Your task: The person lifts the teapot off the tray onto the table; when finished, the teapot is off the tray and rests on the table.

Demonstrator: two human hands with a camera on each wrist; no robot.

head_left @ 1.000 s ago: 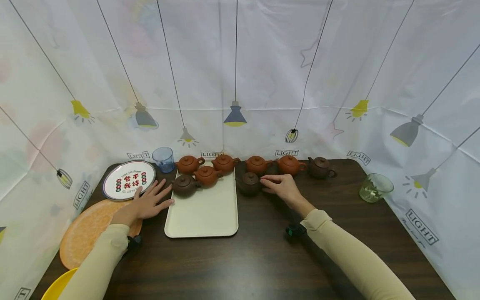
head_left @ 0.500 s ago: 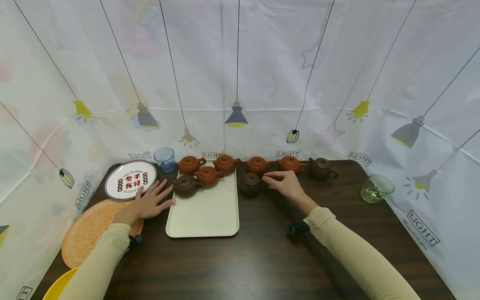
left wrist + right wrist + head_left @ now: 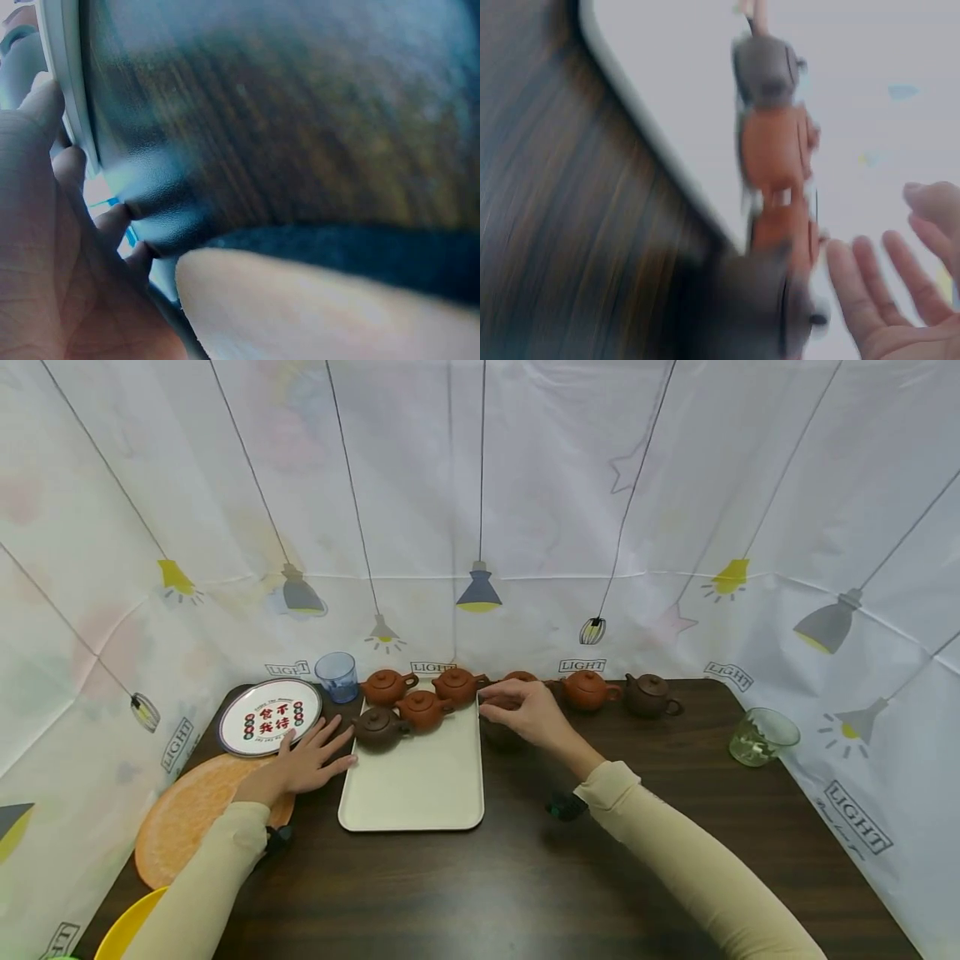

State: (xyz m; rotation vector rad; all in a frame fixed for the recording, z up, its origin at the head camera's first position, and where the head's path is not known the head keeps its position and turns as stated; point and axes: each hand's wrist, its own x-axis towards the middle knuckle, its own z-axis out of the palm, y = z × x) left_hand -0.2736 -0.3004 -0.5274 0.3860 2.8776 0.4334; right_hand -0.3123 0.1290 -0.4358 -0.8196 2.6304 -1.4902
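Observation:
My left hand (image 3: 296,767) lies with spread fingers beside the left edge of a cream tray (image 3: 412,793), a fingertip at its rim. On the tray's far part stand a dark brown teapot (image 3: 378,729) and three reddish-brown ones, such as the front teapot (image 3: 422,710). My right hand (image 3: 534,718) hovers above another dark teapot (image 3: 739,307) just right of the tray, mostly covering it in the head view. In the right wrist view the fingers (image 3: 855,292) are extended and apart from that pot, with nothing held.
Behind and right of that hand stand a reddish teapot (image 3: 587,691) and a dark teapot (image 3: 651,695). A green glass (image 3: 761,737) is at far right. On the left are a blue glass (image 3: 337,677), a printed plate (image 3: 258,727), an orange mat (image 3: 191,818) and a yellow rim (image 3: 123,931).
My right hand has left the handle side of the dark teapot and moved left over it, toward the tray's edge. The left hand keeps its place; the head view shifts slightly.

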